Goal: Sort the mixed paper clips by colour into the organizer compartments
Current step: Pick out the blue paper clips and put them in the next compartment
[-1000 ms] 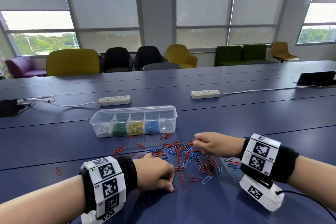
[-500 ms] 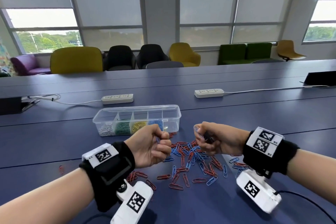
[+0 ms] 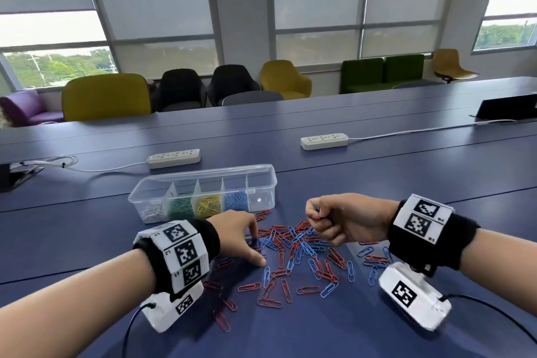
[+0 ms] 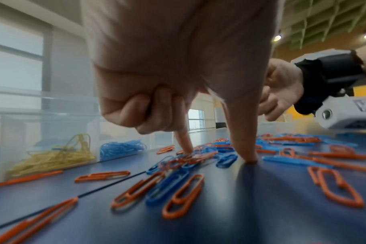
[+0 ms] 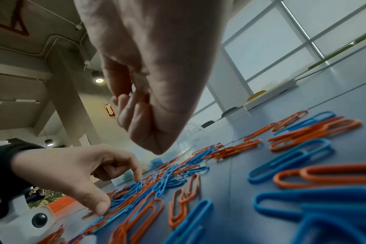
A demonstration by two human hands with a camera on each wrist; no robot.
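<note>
A loose pile of red and blue paper clips (image 3: 296, 256) lies on the blue table in front of a clear organizer (image 3: 203, 176). Its compartments hold white, green, yellow and blue clips (image 3: 236, 200); the rightmost one looks empty. My left hand (image 3: 258, 251) is down on the pile's left side. In the left wrist view its index fingertip (image 4: 186, 151) touches a clump of clips and its thumb tip (image 4: 250, 159) presses the table, with the other fingers curled. My right hand (image 3: 316, 218) hovers above the pile as a fist, and a bit of blue clip (image 5: 132, 96) shows between its fingers.
Two white power strips (image 3: 173, 158) (image 3: 324, 141) with cables lie behind the organizer. A black device (image 3: 505, 109) sits at the far right and another (image 3: 11, 179) at the far left. A few red clips (image 3: 222, 318) lie apart near my left wrist. Chairs line the table's far side.
My left hand, a raised fist near the organizer half a second ago, has dropped onto the pile with index finger and thumb spread. The right hand stays lifted and curled over the pile.
</note>
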